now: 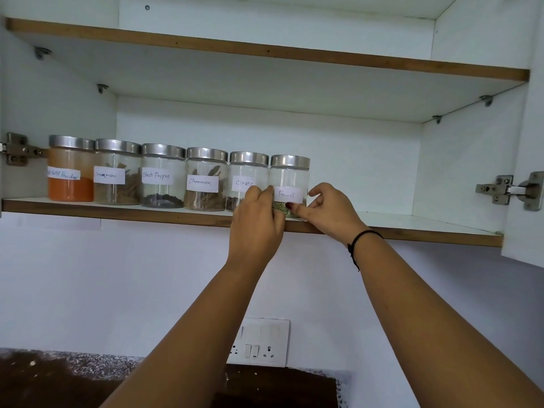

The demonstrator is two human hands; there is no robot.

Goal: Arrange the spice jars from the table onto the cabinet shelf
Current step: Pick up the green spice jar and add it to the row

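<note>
Both hands are clasping the Fennel jar [290, 178]. The left hand [256, 222] is curling its fingers against the jar's left side, and the right hand [332, 212] is pinching the right side, its thumb with a dark red nail lying across the lower front. A black band [357, 241] is circling the right wrist.

The jar is standing upright near the front edge of the shelf [117, 212], at the right end of a row of 6. Greenish seeds are sitting in its bottom.

All 6 jars are clear with metal lids and are wearing white handwritten labels. Going leftward, the labels read:
- "Fennel"
- "Cloves" on the Cloves jar [248, 172], just beside the Fennel jar
- "Cinnamon" on the right Cinnamon jar [206, 179]
- "Black Pepper" on the Pepper jar [163, 176]
- a fainter "Cinnamon" on the left Cinnamon jar [117, 172]
- a smudged word ending in "Powder" on the orange Powder jar [70, 169]

The shelf is white with a brown edge, inside an open white cabinet [459, 160]. An upper shelf [265, 51] is spanning above, and metal hinges [509, 189] are showing at both sides.

Below, a pale wall [117, 275] is carrying a white switch plate [262, 341] with 2 sockets. A dark speckled counter [88, 378] is running along the bottom.
</note>
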